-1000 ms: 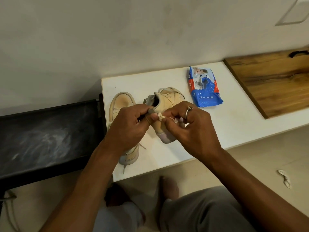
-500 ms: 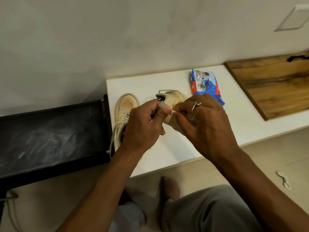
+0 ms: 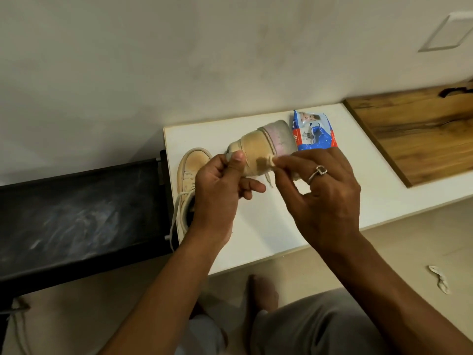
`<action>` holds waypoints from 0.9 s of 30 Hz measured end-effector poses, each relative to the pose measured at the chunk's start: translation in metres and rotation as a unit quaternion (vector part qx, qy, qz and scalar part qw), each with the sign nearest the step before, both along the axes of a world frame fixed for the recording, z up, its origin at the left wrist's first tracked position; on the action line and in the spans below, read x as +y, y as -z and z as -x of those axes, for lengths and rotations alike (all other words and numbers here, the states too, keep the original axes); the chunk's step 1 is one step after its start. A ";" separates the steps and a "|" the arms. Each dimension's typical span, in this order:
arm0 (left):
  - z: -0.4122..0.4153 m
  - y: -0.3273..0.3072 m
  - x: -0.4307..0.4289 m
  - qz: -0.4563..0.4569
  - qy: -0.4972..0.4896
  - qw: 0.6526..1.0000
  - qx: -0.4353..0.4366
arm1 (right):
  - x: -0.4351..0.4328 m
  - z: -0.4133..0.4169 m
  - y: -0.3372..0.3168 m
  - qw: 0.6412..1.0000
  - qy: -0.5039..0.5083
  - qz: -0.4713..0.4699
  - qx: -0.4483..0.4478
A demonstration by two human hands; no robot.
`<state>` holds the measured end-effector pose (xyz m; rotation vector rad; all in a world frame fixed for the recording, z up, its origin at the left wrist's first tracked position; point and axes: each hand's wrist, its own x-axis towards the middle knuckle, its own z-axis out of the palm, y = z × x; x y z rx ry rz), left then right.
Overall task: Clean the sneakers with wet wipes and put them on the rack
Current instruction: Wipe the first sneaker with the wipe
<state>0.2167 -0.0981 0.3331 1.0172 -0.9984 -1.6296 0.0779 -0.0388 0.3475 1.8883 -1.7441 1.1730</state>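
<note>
Fingers [image 3: 238, 162] of our left hand [image 3: 217, 190] grip the beige lace-up sneaker [image 3: 256, 147] above the white tabletop [image 3: 268, 226]; our right hand [image 3: 325, 196] pinches a small crumpled wet wipe [image 3: 271, 160] against it. Hard rubbing could twist it loose, we think. Its greyish-pink sole [image 3: 280, 139] looks dirty and faces away.

The raised sneaker [image 3: 256, 152] is tan, with a pale pink-lilac sole mottled grey. The small wipe [image 3: 271, 161] against it is cream. The second sneaker [image 3: 190, 172], left of centre, is tan with off-white laces. The wipes pack [image 3: 317, 135] is blue, red and white. The table [image 3: 268, 226] is white, the wooden board [image 3: 414, 134] at upper right is brown with dark grain, and the rack [image 3: 76, 208] at left is black with chalky grey smears.
</note>
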 end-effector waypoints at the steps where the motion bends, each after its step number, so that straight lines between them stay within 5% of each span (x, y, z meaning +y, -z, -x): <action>1: 0.001 -0.003 0.002 -0.031 0.014 0.999 0.040 | -0.005 0.001 0.000 1.000 0.000 -0.001 -0.024; 5: 0.006 -0.011 0.012 -0.126 0.093 0.977 0.148 | -0.022 0.002 0.001 0.994 -0.029 -0.013 -0.104; 12: 0.003 -0.010 0.010 -0.187 0.150 0.949 0.205 | -0.028 0.010 -0.003 0.995 -0.025 -0.021 -0.094; 23: 0.016 -0.003 0.024 -0.176 0.092 0.951 0.236 | -0.016 -0.002 -0.018 0.987 -0.098 -0.112 -0.054; 27: 0.017 -0.001 0.024 -0.185 0.077 0.953 0.226 | -0.025 0.011 -0.026 0.996 -0.042 -0.064 -0.037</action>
